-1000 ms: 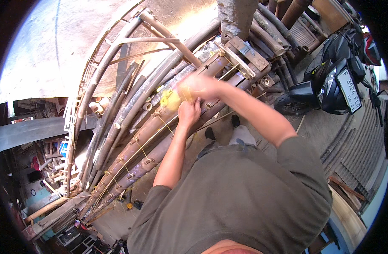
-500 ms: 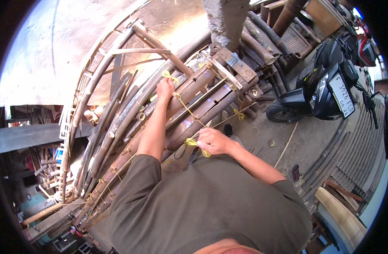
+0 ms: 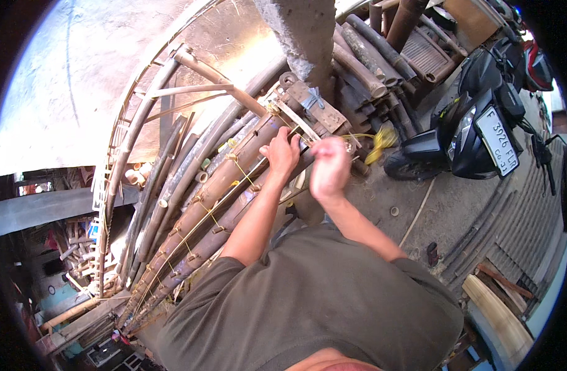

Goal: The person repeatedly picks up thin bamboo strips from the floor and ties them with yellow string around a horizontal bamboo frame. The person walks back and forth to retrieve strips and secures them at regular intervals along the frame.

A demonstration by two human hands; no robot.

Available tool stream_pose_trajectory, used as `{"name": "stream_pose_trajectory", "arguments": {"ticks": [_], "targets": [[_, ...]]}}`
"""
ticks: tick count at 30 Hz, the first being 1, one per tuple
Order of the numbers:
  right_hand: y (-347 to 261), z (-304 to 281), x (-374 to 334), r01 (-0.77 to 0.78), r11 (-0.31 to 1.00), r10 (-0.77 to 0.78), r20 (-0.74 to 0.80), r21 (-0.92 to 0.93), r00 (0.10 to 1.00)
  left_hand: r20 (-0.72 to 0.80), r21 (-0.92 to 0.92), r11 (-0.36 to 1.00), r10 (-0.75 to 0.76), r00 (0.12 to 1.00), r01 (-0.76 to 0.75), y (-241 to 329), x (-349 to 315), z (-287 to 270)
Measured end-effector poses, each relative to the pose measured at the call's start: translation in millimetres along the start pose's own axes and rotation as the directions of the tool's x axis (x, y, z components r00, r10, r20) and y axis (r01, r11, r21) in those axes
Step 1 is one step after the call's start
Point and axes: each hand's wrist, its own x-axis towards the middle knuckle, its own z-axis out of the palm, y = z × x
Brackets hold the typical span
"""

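Note:
Two long brown bamboo poles (image 3: 239, 162) lie side by side, with short pegs and yellow ties along them. My left hand (image 3: 284, 153) rests near their far end, thumb and fingers apart, fingertips touching the bamboo. Just to its right is my right hand (image 3: 330, 167), raised and smeared by motion, so I cannot tell what its fingers hold. A loose bundle of yellow cord (image 3: 381, 144) hangs blurred to the right of that hand, a strand running back toward the poles' end. Beside the hands, a wooden block (image 3: 320, 112) with a blue tie sits at the poles' end.
A concrete post (image 3: 305, 37) stands beyond the block. Stacked bamboo (image 3: 364, 68) lies behind it, and a black motorbike (image 3: 463, 136) is parked at the right. More poles (image 3: 172, 185) and a curved bamboo frame (image 3: 119, 136) stand at the left. Split bamboo strips (image 3: 506, 216) cover the right-hand floor.
Both hands have moved to the poles' far end. Left hand has let go of a yellow cord bundle. Right hand has risen, and a cord bundle now hangs beyond it to the right.

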Motion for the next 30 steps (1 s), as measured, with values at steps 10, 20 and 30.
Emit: {"name": "stream_pose_trajectory", "arguments": {"ticks": [10,20,30], "targets": [[74.6,85.3,152.7,0.860,-0.148,0.687,0.575,-0.488,0.445,-0.057,-0.067,0.998,-0.010,0.998,0.006,3.8,2.4,4.7],[-31.0,-64.6,43.2,0.733,0.218,0.840,0.507,-0.644,0.195,-0.175,-0.022,0.999,-0.035,0.984,0.032,7.9,3.1,10.3],[-19.4,-64.8,-1.1,0.720,0.239,0.497,0.719,-0.651,0.485,-0.153,0.128,0.991,-0.012,0.988,0.032,-80.3,167.1,2.6]]}}
